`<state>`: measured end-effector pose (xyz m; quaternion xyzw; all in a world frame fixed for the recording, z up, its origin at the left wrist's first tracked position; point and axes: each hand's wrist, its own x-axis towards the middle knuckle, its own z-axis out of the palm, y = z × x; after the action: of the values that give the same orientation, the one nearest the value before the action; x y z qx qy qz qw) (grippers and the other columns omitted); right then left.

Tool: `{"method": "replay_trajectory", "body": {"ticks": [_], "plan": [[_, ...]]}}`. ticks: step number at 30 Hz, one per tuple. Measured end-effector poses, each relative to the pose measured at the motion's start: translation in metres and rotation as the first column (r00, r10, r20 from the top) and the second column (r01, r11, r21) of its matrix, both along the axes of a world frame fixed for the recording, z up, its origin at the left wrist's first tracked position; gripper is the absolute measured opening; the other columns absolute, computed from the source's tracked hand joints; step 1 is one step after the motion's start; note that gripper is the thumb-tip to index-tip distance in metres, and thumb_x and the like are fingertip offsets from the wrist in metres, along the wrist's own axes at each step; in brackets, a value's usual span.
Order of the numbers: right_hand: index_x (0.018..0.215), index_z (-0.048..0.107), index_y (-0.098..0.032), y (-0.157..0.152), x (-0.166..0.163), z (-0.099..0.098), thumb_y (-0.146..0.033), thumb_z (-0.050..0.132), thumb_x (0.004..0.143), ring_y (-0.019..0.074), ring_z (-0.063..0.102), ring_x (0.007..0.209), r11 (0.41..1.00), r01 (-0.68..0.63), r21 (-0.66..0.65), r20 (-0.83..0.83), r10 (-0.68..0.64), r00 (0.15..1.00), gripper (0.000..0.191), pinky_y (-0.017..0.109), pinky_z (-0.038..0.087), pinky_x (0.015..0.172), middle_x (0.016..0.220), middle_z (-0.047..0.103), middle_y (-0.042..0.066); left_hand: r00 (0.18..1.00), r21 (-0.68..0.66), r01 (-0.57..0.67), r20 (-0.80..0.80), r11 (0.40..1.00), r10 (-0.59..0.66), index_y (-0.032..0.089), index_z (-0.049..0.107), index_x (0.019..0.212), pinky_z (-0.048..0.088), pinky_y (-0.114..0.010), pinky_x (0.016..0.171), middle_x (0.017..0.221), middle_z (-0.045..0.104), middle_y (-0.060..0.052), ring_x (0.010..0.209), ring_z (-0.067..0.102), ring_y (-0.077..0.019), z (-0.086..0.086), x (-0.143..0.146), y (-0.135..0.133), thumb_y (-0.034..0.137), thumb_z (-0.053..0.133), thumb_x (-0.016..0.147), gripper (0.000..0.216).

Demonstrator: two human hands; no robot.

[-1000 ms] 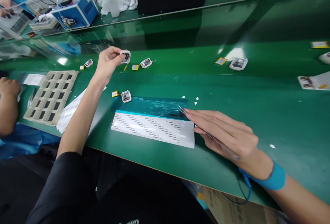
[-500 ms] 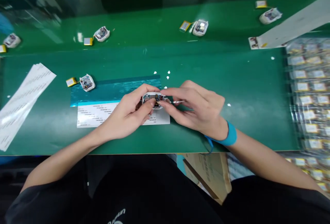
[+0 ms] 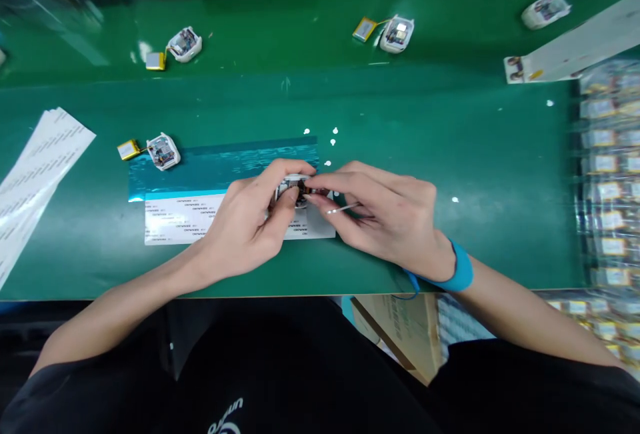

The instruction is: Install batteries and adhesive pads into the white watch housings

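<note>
My left hand (image 3: 250, 214) is closed around a small white device housing (image 3: 293, 178) with a bare circuit board inside, its thumb pressed on the board side. My right hand (image 3: 387, 214) is at the housing's right side, with thumb and index fingertips close together at the board's edge. Whatever lies between those fingertips is too small to make out. A thin silvery tool (image 3: 343, 209) sticks out of the right hand's curled fingers, pointing left. Beneath both hands lies a printed white adhesive sheet (image 3: 180, 221) with a blue-green film strip (image 3: 215, 164) behind it.
Open housings, each wired to a yellow-edged battery, lie around: one (image 3: 163, 151) at left, others (image 3: 184, 45) (image 3: 397, 34) (image 3: 546, 10) farther back. White sheets (image 3: 43, 161) lie far left. Small white scraps (image 3: 333, 142) dot the green mat. Battery trays (image 3: 610, 187) stand at right beside a white post (image 3: 585, 41).
The view has shifted slightly. The housing looks more tilted in my left hand. The silvery tool has swung, so its tip shows lower and more plainly below my right index finger.
</note>
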<state>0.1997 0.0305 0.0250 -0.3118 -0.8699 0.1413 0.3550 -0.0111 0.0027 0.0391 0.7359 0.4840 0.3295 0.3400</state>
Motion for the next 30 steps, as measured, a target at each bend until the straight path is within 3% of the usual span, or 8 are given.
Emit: {"method": "replay_trajectory", "body": {"ticks": [4, 11, 14, 17, 20, 23, 30], "plan": [[0.111, 0.068, -0.018, 0.001, 0.000, 0.000, -0.014, 0.070, 0.101, 0.0102, 0.071, 0.070, 0.999, 0.024, -0.021, -0.059, -0.025, 0.998, 0.011, 0.023, 0.051, 0.059, 0.090, 0.078, -0.001, 0.996, 0.110, -0.064, -0.059, 0.992, 0.071, 0.012, 0.070, 0.114, 0.035, -0.024, 0.046, 0.082, 0.070, 0.000, 0.046, 0.040, -0.0058, 0.001, -0.004, 0.004, 0.010, 0.054, 0.094, 0.026], [0.116, 0.069, -0.021, 0.003, 0.007, -0.002, -0.012, 0.064, 0.105, 0.0116, 0.076, 0.080, 0.997, -0.024, 0.067, 0.069, 0.020, 0.997, 0.015, 0.023, 0.053, 0.060, 0.101, 0.081, 0.000, 0.995, 0.089, -0.067, -0.070, 0.994, 0.074, 0.015, 0.071, 0.107, 0.034, -0.023, 0.044, 0.084, 0.071, 0.000, 0.045, 0.041, -0.0055, 0.002, -0.004, 0.005, 0.012, 0.055, 0.092, 0.022], [0.111, 0.069, -0.022, 0.003, 0.005, -0.004, -0.014, 0.064, 0.106, 0.0124, 0.077, 0.080, 0.998, -0.004, 0.062, 0.051, 0.001, 0.999, 0.011, 0.023, 0.055, 0.062, 0.098, 0.081, -0.001, 0.993, 0.098, -0.036, -0.113, 0.994, 0.048, 0.016, 0.070, 0.105, 0.036, -0.022, 0.046, 0.072, 0.065, 0.003, 0.046, 0.044, -0.0067, 0.000, -0.002, 0.003, 0.010, 0.055, 0.090, 0.021], [0.106, 0.069, -0.022, 0.002, 0.001, -0.005, -0.014, 0.068, 0.104, 0.0113, 0.076, 0.075, 0.998, 0.047, 0.041, -0.006, -0.047, 0.999, 0.008, 0.022, 0.055, 0.060, 0.094, 0.081, -0.002, 0.997, 0.012, 0.006, -0.080, 1.000, -0.005, 0.018, 0.068, 0.102, 0.034, -0.022, 0.044, 0.060, 0.056, 0.007, 0.044, 0.042, -0.0075, -0.002, -0.001, 0.001, 0.010, 0.054, 0.091, 0.019], [0.104, 0.069, -0.021, 0.002, 0.000, -0.004, -0.012, 0.072, 0.101, 0.0099, 0.075, 0.071, 0.998, 0.063, 0.016, -0.039, -0.063, 0.997, 0.010, 0.021, 0.055, 0.059, 0.092, 0.080, -0.004, 0.996, -0.161, 0.042, 0.089, 0.986, -0.027, 0.019, 0.065, 0.101, 0.031, -0.022, 0.040, 0.057, 0.054, 0.008, 0.042, 0.043, -0.0080, -0.001, -0.001, 0.001, 0.011, 0.052, 0.094, 0.017], [0.107, 0.070, -0.024, 0.001, 0.003, -0.002, -0.013, 0.069, 0.102, 0.0104, 0.074, 0.068, 0.993, 0.076, 0.088, 0.018, -0.078, 0.997, 0.012, 0.023, 0.051, 0.052, 0.090, 0.081, -0.005, 0.969, -0.308, 0.083, 0.249, 0.948, -0.004, 0.019, 0.064, 0.100, 0.034, -0.022, 0.040, 0.057, 0.054, 0.008, 0.041, 0.046, -0.0081, 0.002, 0.000, 0.003, 0.012, 0.052, 0.094, 0.015], [0.121, 0.067, -0.023, 0.002, 0.010, -0.002, -0.018, 0.066, 0.106, 0.0150, 0.079, 0.081, 0.990, -0.018, 0.137, 0.072, 0.008, 0.997, 0.016, 0.025, 0.060, 0.061, 0.103, 0.082, 0.001, 0.940, -0.415, 0.096, 0.336, 0.905, 0.054, 0.019, 0.063, 0.099, 0.034, -0.021, 0.037, 0.057, 0.054, 0.009, 0.039, 0.046, -0.0079, 0.005, 0.001, 0.005, 0.015, 0.055, 0.094, 0.010]]}}
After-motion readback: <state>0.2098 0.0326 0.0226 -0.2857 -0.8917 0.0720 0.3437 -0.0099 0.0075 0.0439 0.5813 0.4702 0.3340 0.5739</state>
